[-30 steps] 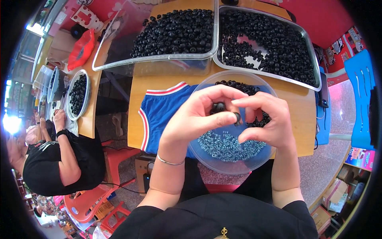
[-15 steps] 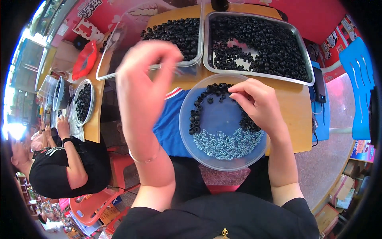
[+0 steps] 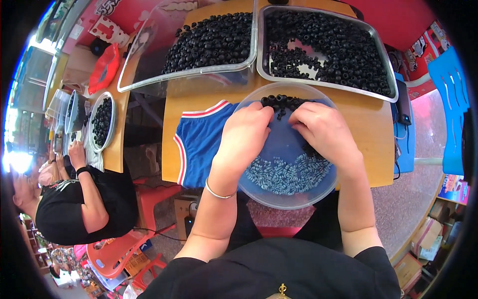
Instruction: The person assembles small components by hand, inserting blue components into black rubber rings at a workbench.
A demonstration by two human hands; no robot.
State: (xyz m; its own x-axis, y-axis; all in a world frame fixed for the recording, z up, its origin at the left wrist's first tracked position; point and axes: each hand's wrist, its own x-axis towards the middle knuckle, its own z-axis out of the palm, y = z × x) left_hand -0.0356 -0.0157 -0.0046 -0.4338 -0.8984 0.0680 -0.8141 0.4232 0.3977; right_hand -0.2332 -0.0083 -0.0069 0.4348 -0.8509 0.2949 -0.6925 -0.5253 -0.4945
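Observation:
A round translucent plastic tub (image 3: 279,201) stands before me at the table's near edge. Along its far side lie small black round pieces with holes (image 3: 284,101), and small pale blue, coil-like pieces (image 3: 286,175) fill its near part. Over the tub's left side, my left hand (image 3: 247,130) is closed, its fingertips curled down by the black pieces. Facing it, my right hand (image 3: 324,128) pinches thumb and fingers together over the right side. Whatever either hand holds is hidden or too small to make out.
Beyond the tub stand a clear plastic bin (image 3: 172,80) and a metal tray (image 3: 331,85), both holding many black pieces. Blue cloth with striped trim (image 3: 201,139) lies to the left. Further left, a person in black (image 3: 82,209) works beside a bowl of black pieces (image 3: 103,124).
My left hand has come down from above the clear bin to the tub's left side. My right hand stays over the tub's right side. More of the blue cloth shows now.

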